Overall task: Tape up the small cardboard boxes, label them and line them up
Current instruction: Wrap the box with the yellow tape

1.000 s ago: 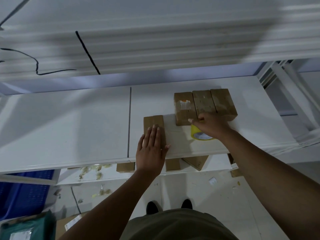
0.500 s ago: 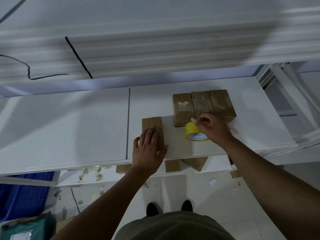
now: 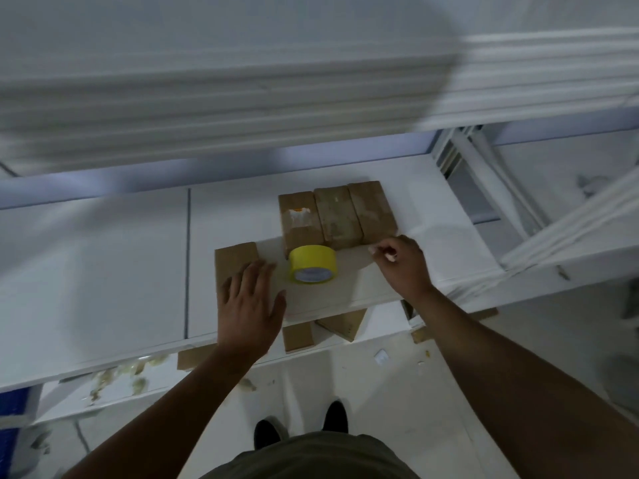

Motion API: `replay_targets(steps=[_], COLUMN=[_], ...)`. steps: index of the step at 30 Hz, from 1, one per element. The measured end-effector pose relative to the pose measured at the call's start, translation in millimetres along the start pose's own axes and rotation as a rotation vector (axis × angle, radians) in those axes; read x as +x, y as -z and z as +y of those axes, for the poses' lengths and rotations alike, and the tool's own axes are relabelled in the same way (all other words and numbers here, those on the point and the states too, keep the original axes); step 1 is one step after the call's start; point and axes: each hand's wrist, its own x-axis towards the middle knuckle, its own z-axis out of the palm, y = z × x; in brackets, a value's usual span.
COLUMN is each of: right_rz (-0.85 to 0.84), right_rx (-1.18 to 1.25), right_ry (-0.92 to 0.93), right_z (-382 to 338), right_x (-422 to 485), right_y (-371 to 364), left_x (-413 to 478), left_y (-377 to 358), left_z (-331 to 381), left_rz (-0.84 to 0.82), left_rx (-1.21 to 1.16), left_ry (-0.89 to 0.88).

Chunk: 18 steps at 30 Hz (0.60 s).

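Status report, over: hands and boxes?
Left hand flat on loose box. Right hand pinching tape end off yellow roll. Three boxes lined up behind.

you're in a packing storeroom: white metal shelving (image 3: pixel 103 271), taped cardboard boxes (image 3: pixel 337 216), yellow packing tape roll (image 3: pixel 313 264), scraps on floor (image 3: pixel 380 392).

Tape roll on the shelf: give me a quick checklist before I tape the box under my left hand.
1. Box pressed flat by the left hand: ok.
2. Yellow tape roll standing between the hands, in reach: ok.
3. Right hand pinching a tape end: cannot tell, blurred.
4. Three boxes behind, side by side: ok.
5. Their labels: cannot tell.
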Motion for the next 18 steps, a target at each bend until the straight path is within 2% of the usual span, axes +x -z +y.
replay_targets(steps=[6, 12, 18], right_rz=[-0.028, -0.055, -0.192], right_rx=[-0.068, -0.1, -0.188], right_ry=[-0.096, -0.161, -0.24], right_z=[16.6, 20.8, 24.5], right_x=[-8.5, -10.8, -10.1], right_y=[9.2, 10.8, 7.9], left_x=[16.3, 20.7, 16.1], left_y=[-2.3, -3.3, -2.1], left_z=[19.0, 25.6, 25.1], left_rz=[0.012, -0.034, -0.037], left_rx=[-0.088, -0.096, -0.075], left_ry=[-0.09, -0.081, -0.072])
